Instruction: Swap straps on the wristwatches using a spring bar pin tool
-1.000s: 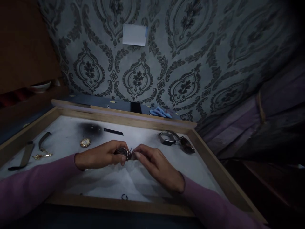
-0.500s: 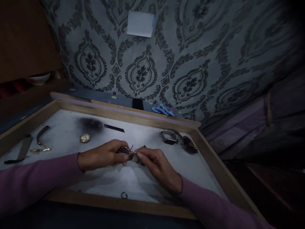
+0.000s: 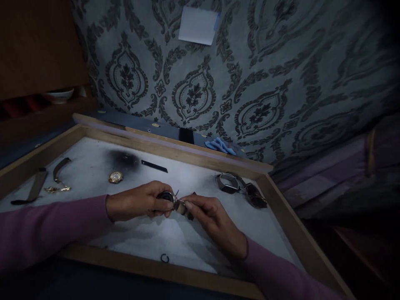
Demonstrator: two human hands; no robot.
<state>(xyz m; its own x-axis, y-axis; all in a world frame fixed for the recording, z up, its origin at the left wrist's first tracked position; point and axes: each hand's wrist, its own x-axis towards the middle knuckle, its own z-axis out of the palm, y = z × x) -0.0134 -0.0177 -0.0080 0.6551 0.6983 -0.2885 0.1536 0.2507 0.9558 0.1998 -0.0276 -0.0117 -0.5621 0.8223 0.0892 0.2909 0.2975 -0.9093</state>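
Observation:
My left hand [image 3: 142,203] grips a round wristwatch [image 3: 165,195] between thumb and fingers, low over the white tray floor. A short strap [image 3: 181,207] with a dark end extends from the watch toward my right hand [image 3: 217,221]. The right thumb and forefinger pinch a thin metal piece [image 3: 181,201] against the watch's strap side; I cannot tell whether it is a pin or a tool tip. A small dark sliver [image 3: 177,193] sticks up at that joint. Beyond my left hand lies a gold-rimmed watch head [image 3: 115,177] without a strap.
The wooden tray frame [image 3: 200,155] surrounds everything. Inside lie a black flat strip [image 3: 154,166], a loose strap [image 3: 36,185], a gold chain piece [image 3: 58,188], a silver square watch [image 3: 229,182], another dark watch [image 3: 256,196] and a small black ring [image 3: 164,258]. A blue cloth [image 3: 220,146] rests behind.
The whole view has shifted, so tray and hands appear slightly farther right. Both hands keep the same hold on the watch and the thin metal piece.

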